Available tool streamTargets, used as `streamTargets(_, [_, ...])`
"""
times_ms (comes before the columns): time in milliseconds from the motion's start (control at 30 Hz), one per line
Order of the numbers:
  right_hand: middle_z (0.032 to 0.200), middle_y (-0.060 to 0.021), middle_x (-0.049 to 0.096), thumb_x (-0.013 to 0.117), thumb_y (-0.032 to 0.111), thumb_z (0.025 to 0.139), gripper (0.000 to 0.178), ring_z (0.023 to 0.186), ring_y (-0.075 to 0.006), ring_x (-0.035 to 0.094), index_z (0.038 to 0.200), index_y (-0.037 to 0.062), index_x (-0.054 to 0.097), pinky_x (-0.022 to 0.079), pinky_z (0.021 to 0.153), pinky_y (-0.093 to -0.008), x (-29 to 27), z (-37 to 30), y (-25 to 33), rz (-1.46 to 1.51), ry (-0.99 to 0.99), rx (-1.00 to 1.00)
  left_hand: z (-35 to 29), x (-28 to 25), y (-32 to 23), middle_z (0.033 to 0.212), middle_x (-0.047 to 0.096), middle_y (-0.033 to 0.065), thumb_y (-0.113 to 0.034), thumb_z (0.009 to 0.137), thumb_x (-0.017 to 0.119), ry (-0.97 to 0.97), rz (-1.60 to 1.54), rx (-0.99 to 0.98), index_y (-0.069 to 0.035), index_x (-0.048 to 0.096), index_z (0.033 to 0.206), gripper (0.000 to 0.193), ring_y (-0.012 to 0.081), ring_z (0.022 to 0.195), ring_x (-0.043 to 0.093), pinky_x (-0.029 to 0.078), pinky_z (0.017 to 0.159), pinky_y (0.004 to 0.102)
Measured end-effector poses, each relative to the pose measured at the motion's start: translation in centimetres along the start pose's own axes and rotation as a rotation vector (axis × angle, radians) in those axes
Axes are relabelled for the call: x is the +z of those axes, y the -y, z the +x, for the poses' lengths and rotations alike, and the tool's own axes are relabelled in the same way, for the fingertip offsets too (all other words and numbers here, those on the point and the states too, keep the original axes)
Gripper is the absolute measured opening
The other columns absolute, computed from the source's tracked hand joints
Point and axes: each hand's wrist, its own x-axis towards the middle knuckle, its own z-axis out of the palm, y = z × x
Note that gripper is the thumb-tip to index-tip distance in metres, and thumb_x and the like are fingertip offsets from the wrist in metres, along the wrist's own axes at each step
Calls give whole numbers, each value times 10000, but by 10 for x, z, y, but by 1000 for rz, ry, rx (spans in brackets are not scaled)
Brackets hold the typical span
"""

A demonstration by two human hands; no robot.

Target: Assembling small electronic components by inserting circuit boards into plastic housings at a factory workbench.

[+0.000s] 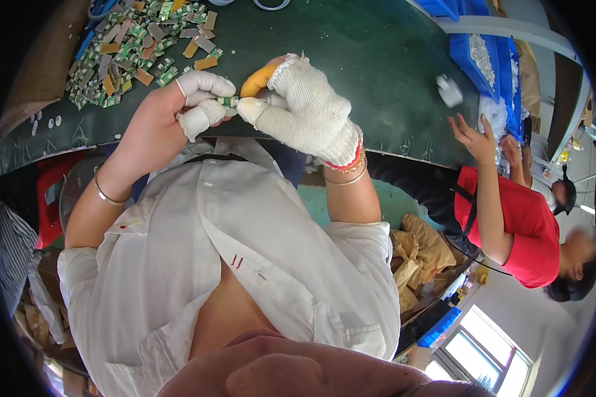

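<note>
A small green circuit board is pinched between the thumb and forefinger of my left hand, which wears white covers on those fingertips. My right hand, in a white knitted glove with an orange cover on the forefinger, meets the board's right end with its thumb and forefinger closed there. Both hands are just above the near edge of the dark green table. Beyond my left hand lies a large heap of small circuit boards, mixed with grey, tan and orange strips. The fingertips partly hide the held board.
Several small white discs lie at the table's left. A blue bin of white parts stands at the right, near a blurred white object. A co-worker in a red shirt reaches over the table's right end. Brown paper bags lie below.
</note>
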Motion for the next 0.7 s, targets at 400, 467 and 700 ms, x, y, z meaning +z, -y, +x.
streamTargets(400, [719, -86, 598, 719, 462, 730, 373, 752, -310, 590, 690, 96, 661, 433, 686, -433, -2, 2, -9, -324, 3, -270, -6, 1, 0, 953, 673, 56, -33, 917, 599, -38, 253, 124, -19, 617, 1103, 187, 93, 886, 615, 495, 777, 254])
streamTargets(467, [701, -87, 601, 700, 427, 728, 345, 748, -309, 597, 655, 94, 642, 451, 668, -435, -2, 3, -11, -281, -56, -321, -4, 0, 7, 976, 676, 86, -13, 914, 589, -57, 330, 180, -3, 626, 1065, 157, 101, 889, 619, 491, 792, 252])
streamTargets(700, [679, -119, 659, 694, 478, 700, 387, 697, -316, 655, 692, 93, 729, 507, 629, -435, -7, 9, -11, -324, -22, -212, 13, -13, 22, 956, 638, 44, -7, 940, 547, -9, 340, 173, 2, 594, 1137, 203, 94, 868, 586, 462, 805, 228])
